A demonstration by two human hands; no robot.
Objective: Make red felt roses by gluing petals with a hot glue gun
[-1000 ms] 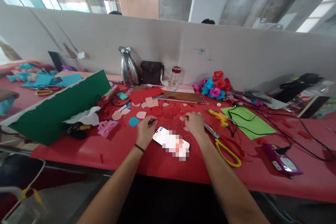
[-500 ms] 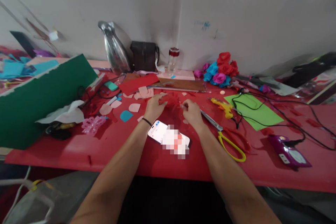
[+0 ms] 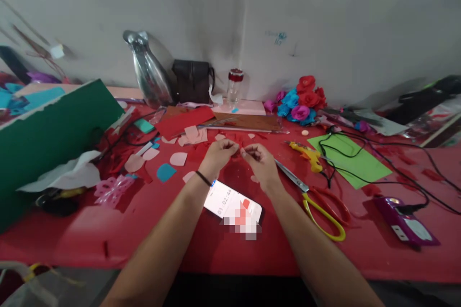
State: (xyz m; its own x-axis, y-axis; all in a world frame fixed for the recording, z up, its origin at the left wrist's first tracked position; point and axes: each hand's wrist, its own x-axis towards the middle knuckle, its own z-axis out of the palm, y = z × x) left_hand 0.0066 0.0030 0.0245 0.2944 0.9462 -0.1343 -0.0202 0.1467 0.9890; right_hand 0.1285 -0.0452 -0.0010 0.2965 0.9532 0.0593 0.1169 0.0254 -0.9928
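Just beyond a lit phone [image 3: 226,201] on the red table, my two hands almost meet at the fingertips. The fingers of my left hand [image 3: 221,153] are pinched on a small red piece that blends with the red table. My right hand [image 3: 257,158] is also pinched, its thumb and forefinger close to the left fingertips; what it holds is too small to make out. Pink paper pieces [image 3: 194,135] and a blue petal-shaped piece [image 3: 165,171] lie left of my left hand. Scissors [image 3: 304,193] with red and yellow handles lie right of my right hand.
A yellow glue gun [image 3: 306,154], green sheet [image 3: 353,163] and purple power strip [image 3: 406,220] are on the right with black cables. Paper flowers [image 3: 304,100], a glass jar [image 3: 235,88] and a metal jug [image 3: 149,72] stand along the back. A green board [image 3: 54,153] rises at left.
My hands have come together, the left moving right and closing from a looser pose. The view has shifted slightly, and the phone screen now shows large digits.
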